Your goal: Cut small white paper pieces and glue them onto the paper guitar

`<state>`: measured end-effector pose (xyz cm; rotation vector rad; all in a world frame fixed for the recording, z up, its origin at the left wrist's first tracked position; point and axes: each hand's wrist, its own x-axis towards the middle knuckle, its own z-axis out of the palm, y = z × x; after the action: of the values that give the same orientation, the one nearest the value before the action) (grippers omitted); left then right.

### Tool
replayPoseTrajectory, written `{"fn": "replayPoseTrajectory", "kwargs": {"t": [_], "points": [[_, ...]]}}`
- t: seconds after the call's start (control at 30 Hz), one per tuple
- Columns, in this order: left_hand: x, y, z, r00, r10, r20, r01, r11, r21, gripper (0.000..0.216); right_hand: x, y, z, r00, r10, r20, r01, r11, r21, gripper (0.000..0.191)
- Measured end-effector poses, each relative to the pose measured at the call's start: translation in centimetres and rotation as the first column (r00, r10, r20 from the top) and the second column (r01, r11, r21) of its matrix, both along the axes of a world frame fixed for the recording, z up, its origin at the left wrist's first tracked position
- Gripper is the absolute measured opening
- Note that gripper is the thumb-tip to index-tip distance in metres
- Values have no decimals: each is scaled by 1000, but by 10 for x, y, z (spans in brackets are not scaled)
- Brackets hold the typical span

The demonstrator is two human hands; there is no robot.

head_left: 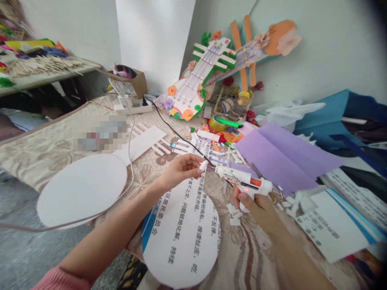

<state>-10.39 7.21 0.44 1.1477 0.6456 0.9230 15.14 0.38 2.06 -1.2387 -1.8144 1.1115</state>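
Observation:
My right hand (256,207) is wrapped round the grip of a white hot glue gun (242,179), whose nozzle points left. Just at the nozzle, my left hand (181,169) pinches a small white foam piece (203,164). Under both hands lies a guitar-shaped white board with printed text (184,229), its neck running up toward the far side. Several small white foam bits (234,213) lie beside my right hand.
A second blank white guitar-shaped cutout (81,187) lies at left, crossed by a grey cable (130,161). Purple paper sheets (281,155) and printed papers (329,227) cover the right. A decorated model guitar (196,88), tape rolls (219,123) and a cardboard box (131,78) stand at the back.

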Motion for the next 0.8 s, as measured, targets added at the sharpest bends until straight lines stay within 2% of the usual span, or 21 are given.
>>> {"fn": "replayPoseTrajectory", "kwargs": {"t": [0.23,0.4,0.63,0.8], "points": [[0,1,0,1000,-17,20,17,1000,1,34,4,3,-6,1000,-9,-3,9,1000,21,42],[0,1,-1,999,-26,34,26,1000,1,33,5,2,-9,996,-68,-57,66,997,-39,41],[0,1,-1,1000,10,6,-10,1000,-8,34,3,-1,-10,997,0,-73,-6,997,-72,42],[0,1,1,1000,9,-6,-9,1000,-17,32,4,-1,-14,998,-13,-57,10,998,-58,40]]}}
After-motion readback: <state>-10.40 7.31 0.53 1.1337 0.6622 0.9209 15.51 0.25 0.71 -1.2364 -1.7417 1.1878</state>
